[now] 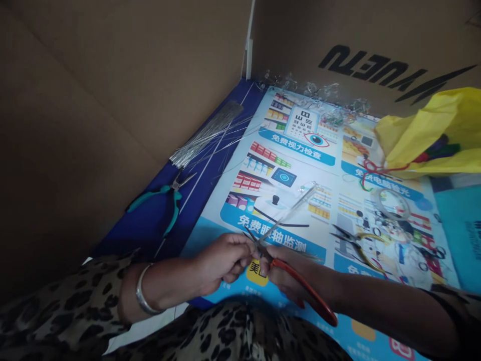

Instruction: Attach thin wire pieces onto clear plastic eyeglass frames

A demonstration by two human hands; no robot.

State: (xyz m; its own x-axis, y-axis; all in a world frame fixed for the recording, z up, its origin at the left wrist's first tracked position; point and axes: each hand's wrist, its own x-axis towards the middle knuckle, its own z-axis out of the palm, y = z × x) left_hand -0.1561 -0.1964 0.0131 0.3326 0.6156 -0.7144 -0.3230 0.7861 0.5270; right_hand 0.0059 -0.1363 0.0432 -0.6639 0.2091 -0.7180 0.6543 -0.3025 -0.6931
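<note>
My right hand (293,268) is wrapped round red-handled pliers (308,291), whose dark pointed jaws angle up and left. My left hand (229,258), with a bangle on its wrist, is closed in a pinch just left of the jaws. What its fingertips hold is too small to make out. A thin bundle of silvery wire (291,213) runs from beside the jaws up and right over the printed poster (263,165); I cannot tell whether a hand grips it.
Teal-handled pliers (171,195) and a sheaf of straight wires (210,133) lie left. Bent wire pieces (330,103) lie at the back. Right are yellow-handled pliers (361,243), a tape roll (393,203) and a yellow bag (432,130). Cardboard walls (112,75) stand behind and left.
</note>
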